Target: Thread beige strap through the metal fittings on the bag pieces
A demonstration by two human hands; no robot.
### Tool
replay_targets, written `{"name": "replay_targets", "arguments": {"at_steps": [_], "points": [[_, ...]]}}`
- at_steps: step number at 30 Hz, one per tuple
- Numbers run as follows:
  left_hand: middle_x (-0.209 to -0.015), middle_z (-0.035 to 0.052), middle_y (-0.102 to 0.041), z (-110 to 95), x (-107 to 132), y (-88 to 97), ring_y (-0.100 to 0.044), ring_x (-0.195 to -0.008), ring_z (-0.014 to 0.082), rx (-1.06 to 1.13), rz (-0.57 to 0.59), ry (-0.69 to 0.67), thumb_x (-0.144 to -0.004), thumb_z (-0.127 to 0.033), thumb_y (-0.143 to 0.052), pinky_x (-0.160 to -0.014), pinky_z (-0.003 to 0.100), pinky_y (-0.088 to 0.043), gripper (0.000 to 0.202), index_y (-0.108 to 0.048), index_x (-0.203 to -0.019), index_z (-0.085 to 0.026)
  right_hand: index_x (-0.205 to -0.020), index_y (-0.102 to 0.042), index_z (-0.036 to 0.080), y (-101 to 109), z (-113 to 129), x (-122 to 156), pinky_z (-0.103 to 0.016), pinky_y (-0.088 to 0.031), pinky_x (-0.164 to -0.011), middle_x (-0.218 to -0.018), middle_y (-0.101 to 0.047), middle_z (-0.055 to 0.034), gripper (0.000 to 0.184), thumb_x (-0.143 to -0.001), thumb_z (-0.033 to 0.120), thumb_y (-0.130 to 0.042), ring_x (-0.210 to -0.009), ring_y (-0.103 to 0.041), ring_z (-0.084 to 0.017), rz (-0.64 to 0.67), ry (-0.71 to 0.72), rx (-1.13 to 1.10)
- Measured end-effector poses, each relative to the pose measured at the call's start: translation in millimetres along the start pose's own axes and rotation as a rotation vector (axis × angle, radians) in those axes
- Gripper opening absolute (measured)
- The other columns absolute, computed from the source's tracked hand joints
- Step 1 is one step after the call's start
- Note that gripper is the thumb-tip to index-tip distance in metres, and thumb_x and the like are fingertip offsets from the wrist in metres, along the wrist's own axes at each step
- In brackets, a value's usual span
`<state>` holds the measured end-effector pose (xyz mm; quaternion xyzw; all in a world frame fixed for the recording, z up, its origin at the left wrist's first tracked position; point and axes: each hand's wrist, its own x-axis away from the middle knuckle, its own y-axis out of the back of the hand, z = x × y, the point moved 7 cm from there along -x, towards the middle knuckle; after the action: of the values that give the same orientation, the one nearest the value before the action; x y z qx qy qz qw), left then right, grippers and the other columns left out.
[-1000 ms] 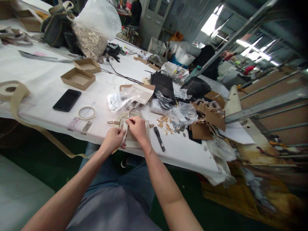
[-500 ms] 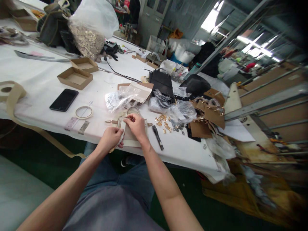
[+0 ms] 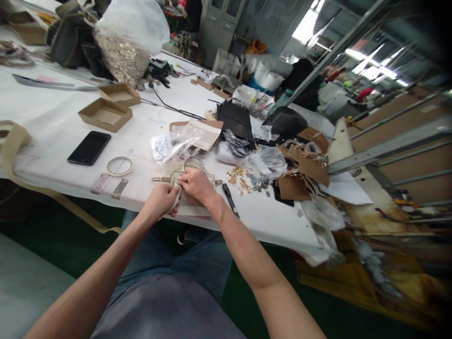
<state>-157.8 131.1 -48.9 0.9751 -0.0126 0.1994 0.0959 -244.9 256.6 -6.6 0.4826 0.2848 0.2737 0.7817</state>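
Note:
My left hand (image 3: 163,200) is closed at the table's front edge, thumb and fingers pinching a pale strip (image 3: 177,197). Right against it, my right hand (image 3: 196,186) is bent over with its fingertips pinched at the strip's upper end. Beneath both hands lies a flat beige bag piece (image 3: 197,210) with a strap end and metal tip (image 3: 160,179) sticking out to the left. A round handle (image 3: 193,162) shows just behind the right hand. Part of the bag piece is hidden by my hands.
Right of the hands lie a black-handled tool (image 3: 230,200) and small gold metal fittings (image 3: 240,179). A tape roll (image 3: 119,166), a phone (image 3: 89,148) and cardboard boxes (image 3: 106,114) are on the left. Beige webbing (image 3: 63,200) hangs over the front edge. Plastic bags (image 3: 266,162) lie farther right.
My right hand has turned and come lower and closer to my left, its fingers now against the strip. The left hand still grips it. The view has shifted slightly.

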Motion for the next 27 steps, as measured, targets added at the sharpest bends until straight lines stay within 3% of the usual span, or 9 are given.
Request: {"name": "replay_targets", "arguments": {"at_steps": [4,8,11,13,16,18,20,27], "points": [[-0.052,0.0047,-0.062,-14,20,-17.0,-0.058,-0.039,0.0195,-0.159,0.010,-0.116,-0.111,-0.058,-0.053,-0.040,0.027,-0.041,0.053,-0.062,-0.071,-0.024,-0.092,-0.088,0.018,-8,2,0,-0.035,-0.043,-0.074,-0.103,-0.076,-0.0082,0.026,-0.114,0.021,-0.075,-0.085,-0.064,-0.021,0.002,-0.048,0.076],[-0.050,0.0022,-0.060,-33,61,-35.4,-0.056,-0.039,0.0192,-0.136,0.086,-0.152,-0.112,-0.066,-0.054,-0.042,0.028,-0.041,0.057,-0.061,-0.073,-0.025,-0.089,-0.091,0.022,-1,-5,-1,-0.032,-0.050,-0.081,-0.099,-0.077,-0.0058,0.023,-0.110,0.025,-0.082,-0.089,-0.069,-0.021,-0.030,-0.103,-0.062],[-0.060,0.0053,-0.069,-25,78,-12.3,-0.066,-0.048,0.0225,-0.014,0.028,-0.115,-0.107,-0.076,-0.062,-0.049,0.029,-0.051,0.059,-0.068,-0.082,-0.023,-0.106,-0.095,0.027,18,-11,15,-0.030,-0.058,-0.094,-0.106,-0.083,-0.0028,0.015,-0.112,0.030,-0.081,-0.099,-0.076,-0.021,-0.077,-0.104,-0.324],[-0.068,0.0077,-0.074,-6,82,13.6,-0.070,-0.056,0.0238,0.098,0.013,-0.043,-0.099,-0.083,-0.073,-0.054,0.030,-0.056,0.064,-0.074,-0.089,-0.020,-0.124,-0.093,0.027,38,-21,41,-0.032,-0.061,-0.096,-0.120,-0.085,-0.0051,0.021,-0.116,0.035,-0.075,-0.104,-0.078,-0.022,-0.261,-0.186,-0.430],[-0.075,0.0077,-0.075,21,86,47.8,-0.068,-0.062,0.0222,0.232,-0.015,0.050,-0.091,-0.084,-0.087,-0.057,0.028,-0.056,0.068,-0.080,-0.100,-0.017,-0.134,-0.088,0.024,56,-43,97,-0.036,-0.062,-0.098,-0.129,-0.083,-0.0130,0.028,-0.112,0.041,-0.083,-0.109,-0.079,-0.027,-0.539,-0.486,-0.273],[-0.076,0.0072,-0.074,26,90,54.8,-0.067,-0.063,0.0211,0.280,-0.008,0.078,-0.090,-0.083,-0.091,-0.057,0.028,-0.056,0.067,-0.081,-0.100,-0.018,-0.138,-0.085,0.023,50,-52,123,-0.039,-0.061,-0.097,-0.125,-0.083,-0.0149,0.045,-0.099,0.042,-0.098,-0.110,-0.079,-0.032,-0.514,-0.681,-0.156],[-0.078,0.0072,-0.074,18,92,46.3,-0.066,-0.063,0.0209,0.278,0.056,0.075,-0.091,-0.083,-0.090,-0.058,0.028,-0.056,0.066,-0.081,-0.099,-0.018,-0.142,-0.082,0.022,35,-55,134,-0.040,-0.061,-0.095,-0.119,-0.085,-0.0144,0.058,-0.092,0.040,-0.104,-0.109,-0.080,-0.034,-0.433,-0.782,-0.173],[-0.085,0.0087,-0.078,-34,91,-15.6,-0.071,-0.068,0.0228,0.242,0.295,-0.002,-0.101,-0.080,-0.082,-0.065,0.030,-0.059,0.060,-0.083,-0.104,-0.020,-0.128,-0.080,0.015,6,-36,129,-0.041,-0.059,-0.088,-0.115,-0.086,-0.0238,0.047,-0.100,0.048,-0.098,-0.108,-0.083,-0.039,-0.424,-0.898,-0.170]]}}
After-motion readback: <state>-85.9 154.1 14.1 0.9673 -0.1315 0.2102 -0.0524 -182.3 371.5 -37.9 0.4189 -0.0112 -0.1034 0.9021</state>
